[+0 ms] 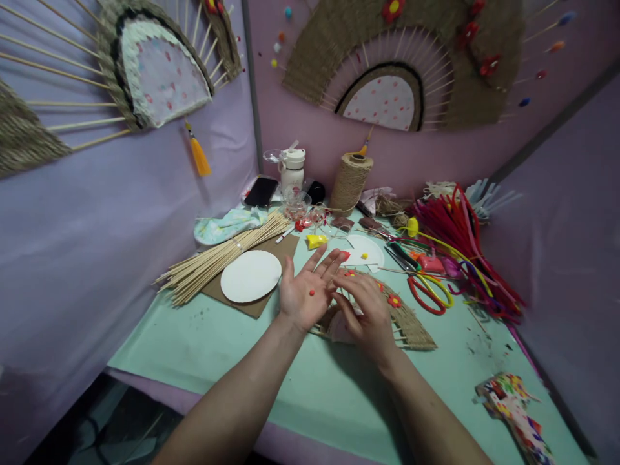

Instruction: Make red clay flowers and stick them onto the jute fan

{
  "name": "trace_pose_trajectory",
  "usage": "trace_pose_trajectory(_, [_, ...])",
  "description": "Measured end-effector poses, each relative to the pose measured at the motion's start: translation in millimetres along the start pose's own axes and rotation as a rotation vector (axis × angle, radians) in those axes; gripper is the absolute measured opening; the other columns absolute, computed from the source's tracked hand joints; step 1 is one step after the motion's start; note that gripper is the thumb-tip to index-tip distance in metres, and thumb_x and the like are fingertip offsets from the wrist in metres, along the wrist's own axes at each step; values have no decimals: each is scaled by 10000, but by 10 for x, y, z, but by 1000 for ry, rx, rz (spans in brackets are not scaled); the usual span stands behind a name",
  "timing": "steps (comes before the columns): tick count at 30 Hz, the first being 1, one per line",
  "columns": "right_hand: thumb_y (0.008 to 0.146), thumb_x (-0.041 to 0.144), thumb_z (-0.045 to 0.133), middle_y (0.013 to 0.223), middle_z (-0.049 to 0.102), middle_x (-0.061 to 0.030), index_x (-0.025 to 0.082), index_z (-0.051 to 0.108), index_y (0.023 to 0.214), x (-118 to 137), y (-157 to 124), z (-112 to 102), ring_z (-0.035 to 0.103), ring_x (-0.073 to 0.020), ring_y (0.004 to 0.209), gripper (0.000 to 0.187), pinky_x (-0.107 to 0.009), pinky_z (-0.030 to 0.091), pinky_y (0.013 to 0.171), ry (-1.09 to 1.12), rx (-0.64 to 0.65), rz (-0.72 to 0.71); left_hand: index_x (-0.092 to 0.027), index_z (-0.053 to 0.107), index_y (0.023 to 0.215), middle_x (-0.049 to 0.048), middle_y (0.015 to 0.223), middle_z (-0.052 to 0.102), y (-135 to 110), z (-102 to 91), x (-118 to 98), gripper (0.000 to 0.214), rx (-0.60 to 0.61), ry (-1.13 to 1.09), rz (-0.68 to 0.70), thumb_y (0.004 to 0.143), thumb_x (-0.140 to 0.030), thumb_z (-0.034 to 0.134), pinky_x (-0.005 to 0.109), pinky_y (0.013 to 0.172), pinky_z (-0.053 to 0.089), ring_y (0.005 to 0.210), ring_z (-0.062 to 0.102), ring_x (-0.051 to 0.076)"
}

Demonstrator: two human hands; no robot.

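My left hand (306, 289) lies palm up above the table with its fingers stretched out. A tiny orange-red ball (312, 292) rests on that palm. My right hand (364, 310) hovers just to its right, back of the hand up, fingers loosely spread and touching the left fingertips. Under the right hand lies a small woven jute fan (411, 323) with red flowers (394, 300) and stick ribs. The hand hides part of the fan.
A white paper disc (250, 276) on brown card sits left, beside a bundle of wooden skewers (217, 258). Twine spool (350, 183), white bottle (292, 168), phone (261, 191), yellow clay (316, 240), red-handled scissors (426, 294), pipe cleaners (465, 245) crowd the back and right. Large fans hang on the walls.
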State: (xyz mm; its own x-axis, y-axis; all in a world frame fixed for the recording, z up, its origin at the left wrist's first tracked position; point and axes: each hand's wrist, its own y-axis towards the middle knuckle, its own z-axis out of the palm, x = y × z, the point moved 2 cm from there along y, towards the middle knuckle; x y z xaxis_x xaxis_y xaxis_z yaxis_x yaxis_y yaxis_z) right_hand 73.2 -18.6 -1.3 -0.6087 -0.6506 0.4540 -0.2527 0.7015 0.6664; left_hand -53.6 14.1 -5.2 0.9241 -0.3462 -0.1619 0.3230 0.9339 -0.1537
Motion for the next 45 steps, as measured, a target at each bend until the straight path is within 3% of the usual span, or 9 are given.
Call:
trace_pose_trajectory(3, [938,260,545,915,699,-66,237,685,1050,37,16,18,615,-235,879,182,-401,477,776,-5,21,3,-94,576,1242,219,1291,592,2,-6,36,702,8,20,0,886,-662,368,393,977,490,1299,502,312])
trace_pose_trajectory(9, [941,280,534,955,721,-53,246,657,1123,89,13,77,621,-232,898,222,-408,468,816,44,84,18,-96,583,1223,224,1265,607,-2,-5,112,712,5,111,16,866,-682,395,416,1051,425,1281,520,316])
trace_pose_trajectory(18, [908,239,567,954,728,-55,237,660,1088,111,-27,173,646,-226,879,204,-397,507,799,133,27,118,-110,601,1176,206,1196,642,-11,0,140,682,-30,222,73,885,-675,354,401,1076,389,1233,559,296])
trace_pose_trajectory(24, [836,260,662,920,731,-52,204,671,1048,-55,80,-9,676,-191,834,220,-353,537,791,367,-136,406,-159,629,1060,133,1056,677,-2,17,108,527,-96,315,142,923,-595,366,365,940,479,1055,638,237])
trace_pose_trajectory(27, [806,304,705,917,729,-57,192,669,1043,-238,223,-231,684,-190,847,265,-351,534,795,465,-275,516,-187,662,939,75,919,683,-76,45,120,267,-171,619,182,892,-421,542,326,876,485,903,644,198])
trace_pose_trajectory(32, [765,327,736,880,728,-52,174,665,1050,-503,456,-303,687,-177,825,331,-341,531,797,521,-255,529,-231,721,720,68,811,680,-223,165,208,21,143,1245,94,709,-222,737,388,973,420,956,610,281])
trace_pose_trajectory(36, [781,329,680,852,737,-67,151,665,1029,-642,469,15,694,-178,764,306,-321,541,730,430,-83,555,-220,699,808,112,912,698,-203,204,284,90,445,1834,193,812,-263,620,486,992,415,1006,616,321])
trace_pose_trajectory(39, [799,283,643,862,743,-56,172,681,1006,-701,397,230,694,-173,784,237,-304,540,740,299,2,525,-156,656,961,124,1025,696,-168,142,348,198,727,2269,186,905,-251,492,454,894,484,986,631,281])
trace_pose_trajectory(45, [810,194,641,872,748,-17,239,691,1018,-772,287,381,693,-176,821,218,-323,528,792,170,118,467,-135,639,973,96,990,695,-171,-16,297,263,805,2459,360,957,-284,423,396,805,505,942,629,247])
